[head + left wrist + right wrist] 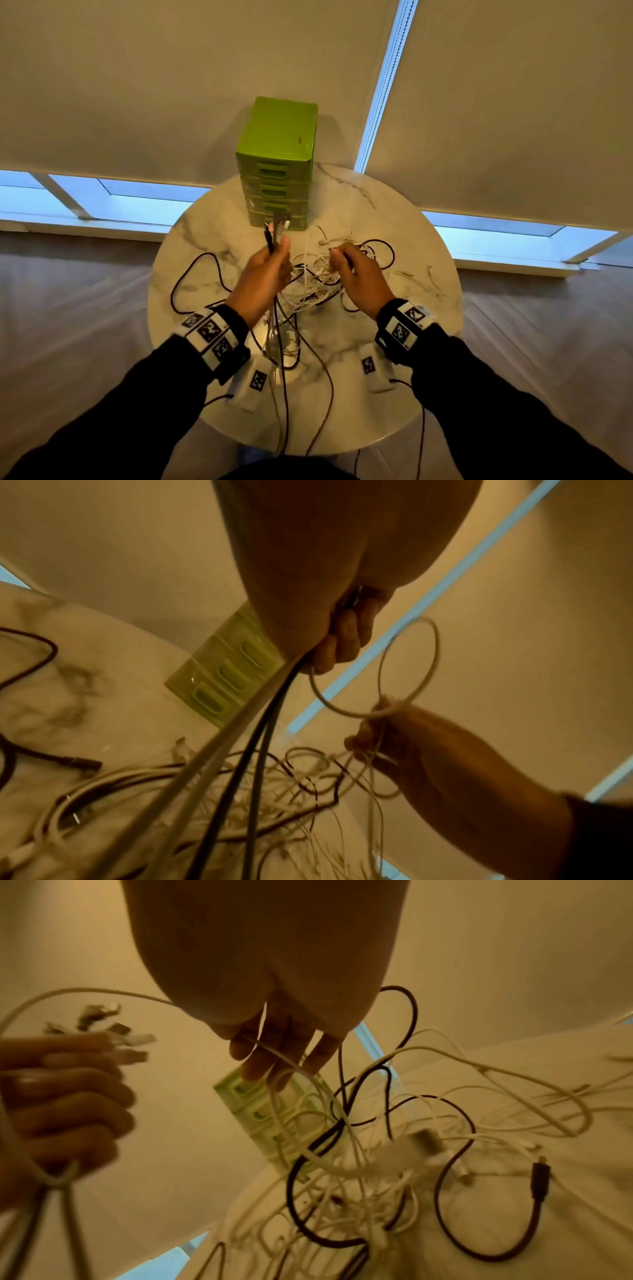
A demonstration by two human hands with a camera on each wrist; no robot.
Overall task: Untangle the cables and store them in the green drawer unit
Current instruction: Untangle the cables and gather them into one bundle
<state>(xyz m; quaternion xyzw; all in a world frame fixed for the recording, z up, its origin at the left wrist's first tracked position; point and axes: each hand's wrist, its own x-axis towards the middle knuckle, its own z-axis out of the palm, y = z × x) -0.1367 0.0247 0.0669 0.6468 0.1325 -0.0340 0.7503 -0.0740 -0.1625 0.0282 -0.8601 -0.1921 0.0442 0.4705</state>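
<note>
Sleeves dark, tagged wristbands nearest. Left hand fisted round bundle of cable ends, plugs upward, lengths trailing toward body. Right hand pinches thin white cable, looped across to left fist. Tangle, thin glossy cords, between hands on marble table. Green drawer unit beyond, drawers closed.

The lowest front of the green drawer unit is being partly covered by plug ends held before it. Individual strands in the cable tangle are being blurred beyond separating.
</note>
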